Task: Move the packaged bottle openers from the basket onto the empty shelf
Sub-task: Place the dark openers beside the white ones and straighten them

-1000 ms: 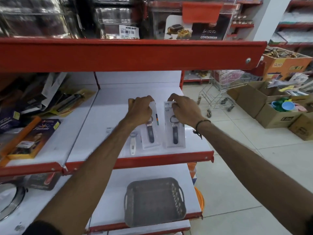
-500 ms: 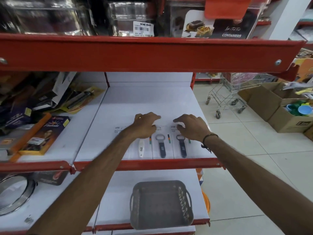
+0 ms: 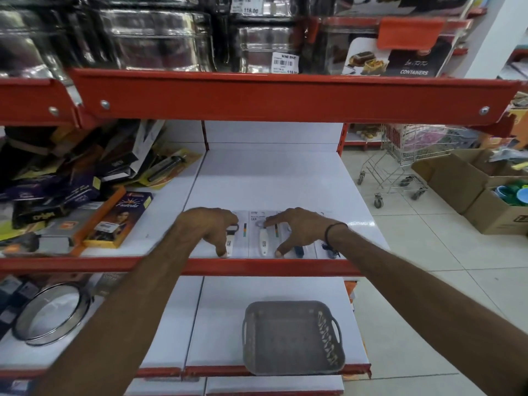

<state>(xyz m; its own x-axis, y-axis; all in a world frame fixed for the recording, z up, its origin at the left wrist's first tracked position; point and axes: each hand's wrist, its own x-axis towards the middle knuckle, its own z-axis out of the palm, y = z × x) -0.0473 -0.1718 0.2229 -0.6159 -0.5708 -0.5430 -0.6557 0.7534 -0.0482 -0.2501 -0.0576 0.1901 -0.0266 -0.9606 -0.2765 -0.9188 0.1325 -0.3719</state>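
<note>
Several packaged bottle openers lie flat in a row along the front of the white shelf (image 3: 271, 178). One white-handled pack (image 3: 263, 242) sits between my hands, another (image 3: 230, 242) lies under my left hand (image 3: 210, 227), and dark-handled packs (image 3: 299, 251) lie below my right hand (image 3: 298, 228). Both hands rest spread on the packs, fingertips at the far ends and thumbs at the front edge, lifting nothing. The grey plastic basket (image 3: 288, 304) stands on the shelf below and looks empty.
The red shelf lip (image 3: 257, 265) runs just in front of the packs. Boxed goods (image 3: 114, 218) crowd the left bay. Steel containers (image 3: 154, 38) fill the shelf above. A wire trolley (image 3: 397, 170) and cardboard boxes (image 3: 463, 178) stand on the tiled floor to the right.
Both hands have slid along the shelf toward its front edge with the packs under them. The packs now lie side by side as a flat row at the lip.
</note>
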